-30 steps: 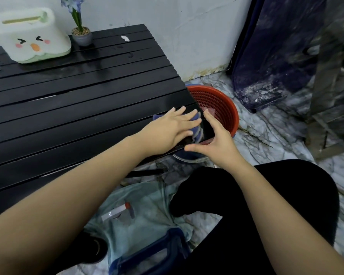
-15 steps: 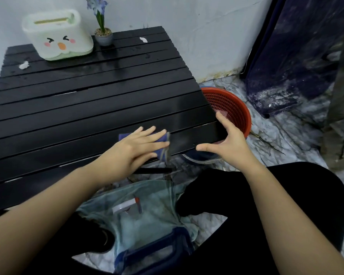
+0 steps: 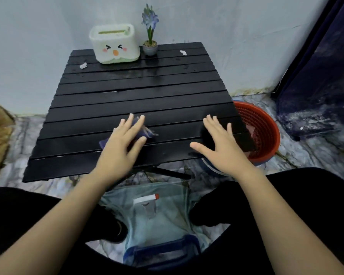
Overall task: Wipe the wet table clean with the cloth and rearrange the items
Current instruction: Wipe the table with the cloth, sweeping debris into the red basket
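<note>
A black slatted table (image 3: 139,96) fills the middle of the view, with wet patches shining near its far end. My left hand (image 3: 123,143) lies flat on a dark blue cloth (image 3: 147,132) near the table's front edge, pressing it down. My right hand (image 3: 220,143) rests spread on the table's front right corner, holding nothing. At the far edge stand a white tissue box with a cartoon face (image 3: 114,44) and a small potted purple flower (image 3: 149,36). Two white paper scraps, one on the left (image 3: 83,65) and one on the right (image 3: 183,52), lie near the back.
A red plastic basket (image 3: 260,133) sits on the marble floor right of the table, over a blue basin. A pale blue bag (image 3: 157,219) lies on the floor between my knees. A white wall stands behind the table, and a dark blue curtain (image 3: 322,66) hangs at the right.
My left hand has slid the cloth leftward from the table's right front corner toward the middle. My right hand moved from the table's edge onto its top. The view has swung left.
</note>
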Available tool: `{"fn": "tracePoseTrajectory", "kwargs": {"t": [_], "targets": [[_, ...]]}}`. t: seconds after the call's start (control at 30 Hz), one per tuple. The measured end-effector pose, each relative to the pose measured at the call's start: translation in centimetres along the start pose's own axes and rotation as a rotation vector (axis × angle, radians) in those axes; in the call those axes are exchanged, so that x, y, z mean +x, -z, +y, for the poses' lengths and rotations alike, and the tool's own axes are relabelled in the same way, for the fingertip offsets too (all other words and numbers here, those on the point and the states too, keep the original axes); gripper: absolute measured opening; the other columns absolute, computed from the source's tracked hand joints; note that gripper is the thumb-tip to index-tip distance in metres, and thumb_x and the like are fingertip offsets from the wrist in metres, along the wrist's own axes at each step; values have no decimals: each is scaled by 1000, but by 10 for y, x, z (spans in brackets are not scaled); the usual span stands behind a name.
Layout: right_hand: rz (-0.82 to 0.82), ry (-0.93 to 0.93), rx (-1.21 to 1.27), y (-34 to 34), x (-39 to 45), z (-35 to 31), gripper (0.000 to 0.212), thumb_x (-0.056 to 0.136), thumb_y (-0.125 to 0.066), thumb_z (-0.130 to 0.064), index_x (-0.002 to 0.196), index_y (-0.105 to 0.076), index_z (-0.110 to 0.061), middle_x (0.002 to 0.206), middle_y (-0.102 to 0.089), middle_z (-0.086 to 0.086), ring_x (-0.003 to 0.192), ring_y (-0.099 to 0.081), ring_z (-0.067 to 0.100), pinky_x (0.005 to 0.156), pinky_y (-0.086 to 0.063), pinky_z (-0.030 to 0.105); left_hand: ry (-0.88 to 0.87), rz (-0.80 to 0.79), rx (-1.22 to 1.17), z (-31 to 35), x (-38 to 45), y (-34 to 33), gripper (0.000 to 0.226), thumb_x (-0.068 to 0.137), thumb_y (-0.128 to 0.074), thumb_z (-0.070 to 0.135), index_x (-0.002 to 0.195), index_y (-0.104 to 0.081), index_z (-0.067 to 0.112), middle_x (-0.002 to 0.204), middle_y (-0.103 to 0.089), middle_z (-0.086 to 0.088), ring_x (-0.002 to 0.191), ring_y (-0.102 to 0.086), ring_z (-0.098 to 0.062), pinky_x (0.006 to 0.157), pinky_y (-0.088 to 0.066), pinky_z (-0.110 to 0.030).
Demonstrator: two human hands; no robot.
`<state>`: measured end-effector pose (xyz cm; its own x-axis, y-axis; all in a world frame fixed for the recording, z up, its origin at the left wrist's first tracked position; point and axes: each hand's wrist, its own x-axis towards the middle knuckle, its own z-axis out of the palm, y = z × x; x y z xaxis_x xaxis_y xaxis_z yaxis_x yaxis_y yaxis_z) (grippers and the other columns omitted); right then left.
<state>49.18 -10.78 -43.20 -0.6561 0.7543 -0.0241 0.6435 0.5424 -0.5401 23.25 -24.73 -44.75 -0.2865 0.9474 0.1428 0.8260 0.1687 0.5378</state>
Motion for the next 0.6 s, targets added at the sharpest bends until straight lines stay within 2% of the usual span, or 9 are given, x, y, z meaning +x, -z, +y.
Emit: {"fn": "tracePoseTrajectory", "kwargs": {"t": [0.07, 0.13, 0.23, 0.33, 0.4, 0.43, 0.47, 0.5, 0.6], "targets": [[-48, 55, -75, -14, 6, -11, 82, 96, -36, -65, 160, -13, -19, 168, -4, -3, 153, 7, 8, 122, 14, 41, -18, 2, 253, 9, 9, -17, 51, 100, -33, 51, 150, -27, 44, 160, -26, -2, 147, -25, -30, 116, -24, -53], [-53, 77, -167, -23, 12, -17, 76, 99, -30, -63, 160, -14, -20, 168, -4, -2, 154, 6, 11, 122, 14, 44, -24, -3, 300, 7, 9, -20, 46, 102, -33, 48, 147, -35, 41, 158, -32, 0, 145, -30, -30, 116, -25, -50], [-38, 38, -160, -26, 25, -20, 74, 101, -29, -61, 159, -17, -19, 168, -5, 2, 155, 4, 15, 123, 10, 46, 40, 12, 143, -13, -1, -5, 43, 103, -43, 36, 145, -43, 34, 156, -34, 4, 147, -27, -22, 119, -21, -42], [-36, -10, -122, -23, 36, -22, 74, 101, -31, -60, 159, -18, -15, 168, -5, 5, 155, 3, 18, 123, 7, 45, 180, 126, 84, -42, -12, 17, 42, 101, -50, 26, 143, -49, 26, 152, -41, 2, 145, -32, -21, 118, -24, -35], [-25, -27, -117, -23, 42, -25, 74, 101, -31, -59, 158, -20, -14, 168, -6, 6, 155, 2, 19, 124, 6, 47, 311, 252, 14, -53, -12, 30, 40, 100, -53, 23, 139, -54, 19, 145, -51, -3, 135, -46, -20, 108, -31, -21], [-21, -29, -111, -24, 45, -27, 74, 101, -32, -59, 158, -22, -14, 168, -7, 6, 155, 1, 19, 124, 6, 47, 385, 327, -38, -55, -9, 36, 38, 99, -54, 24, 137, -56, 17, 138, -58, -5, 123, -56, -17, 96, -36, -15], [-19, -25, -100, -25, 49, -30, 73, 101, -33, -59, 158, -23, -14, 168, -8, 6, 155, 1, 19, 124, 5, 47, 455, 400, -97, -57, -3, 41, 38, 99, -54, 25, 135, -58, 16, 131, -64, -7, 109, -60, -13, 85, -37, -12], [-17, -14, -88, -25, 56, -33, 73, 101, -33, -59, 157, -24, -14, 168, -9, 6, 155, 0, 19, 124, 5, 47, 499, 466, -156, -59, 6, 46, 38, 99, -54, 27, 134, -59, 16, 126, -67, -7, 103, -60, -11, 80, -37, -11], [-19, 29, -59, -27, 82, -44, 71, 101, -35, -57, 157, -24, -15, 167, -10, 4, 155, -1, 16, 125, 3, 44, 426, 610, -284, -70, 46, 67, 43, 98, -53, 33, 138, -55, 16, 128, -65, 3, 113, -54, 1, 91, -35, -3]]}}
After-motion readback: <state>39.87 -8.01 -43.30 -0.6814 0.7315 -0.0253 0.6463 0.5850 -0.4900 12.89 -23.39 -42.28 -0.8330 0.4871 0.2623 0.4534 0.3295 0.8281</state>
